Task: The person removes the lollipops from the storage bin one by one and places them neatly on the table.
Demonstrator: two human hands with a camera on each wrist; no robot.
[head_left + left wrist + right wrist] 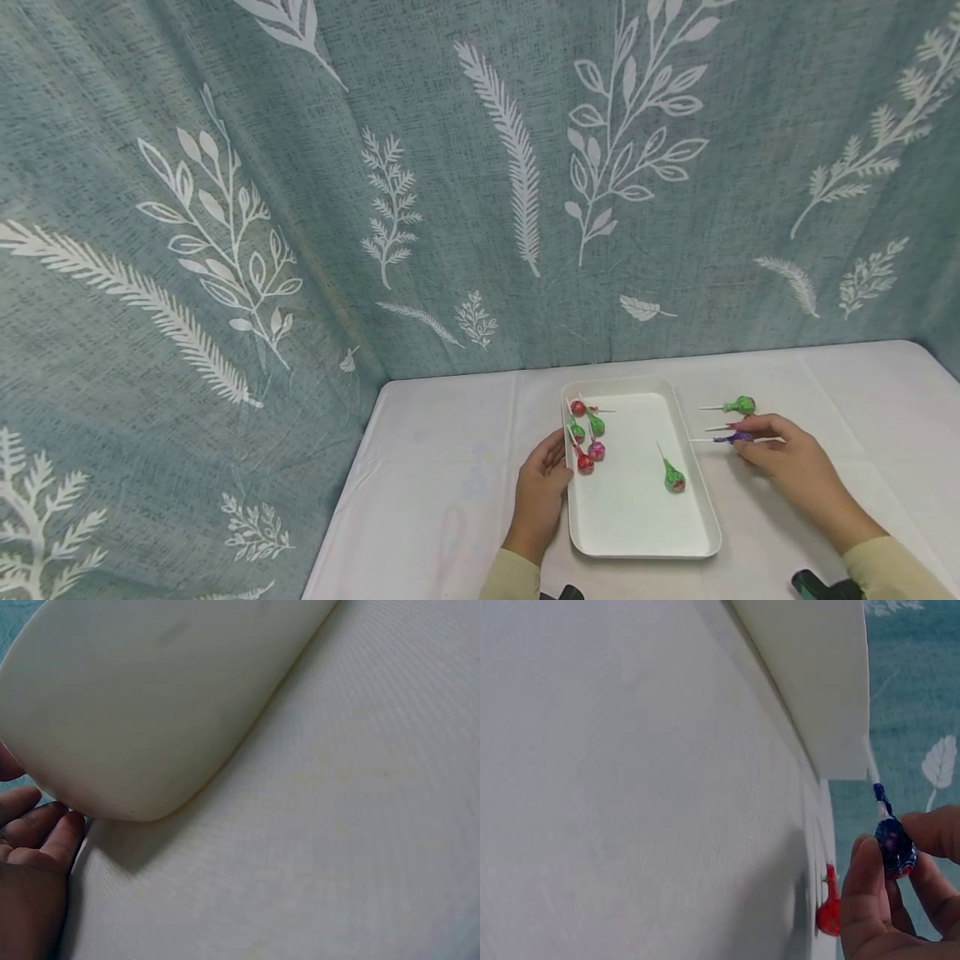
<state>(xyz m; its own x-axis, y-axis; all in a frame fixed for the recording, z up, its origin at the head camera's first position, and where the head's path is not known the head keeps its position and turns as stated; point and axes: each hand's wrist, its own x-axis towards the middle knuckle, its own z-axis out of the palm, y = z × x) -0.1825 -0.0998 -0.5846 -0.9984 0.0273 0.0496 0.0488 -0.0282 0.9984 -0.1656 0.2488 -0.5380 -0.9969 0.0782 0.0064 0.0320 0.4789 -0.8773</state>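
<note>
My right hand [787, 462] pinches a purple-blue wrapped lollipop [895, 846] by its candy end, between thumb and fingers. Its white stick points left, with the tip at the right rim of a white rectangular tray [637, 525]. At the tray's left side, my left hand [538, 492] grips the edge; the left wrist view shows its fingertips [69, 832] against the outer wall. Inside the tray, several red, green and pink lollipops cluster at the upper left. A green lollipop [674, 477] lies apart from them, right of the middle.
On the white-covered table [427, 467], a green lollipop [742, 405] lies right of the tray. Close by is a red lollipop [829, 915], mostly hidden behind my right hand in the head view. A blue-green leaf-patterned curtain [450, 208] hangs behind and to the left.
</note>
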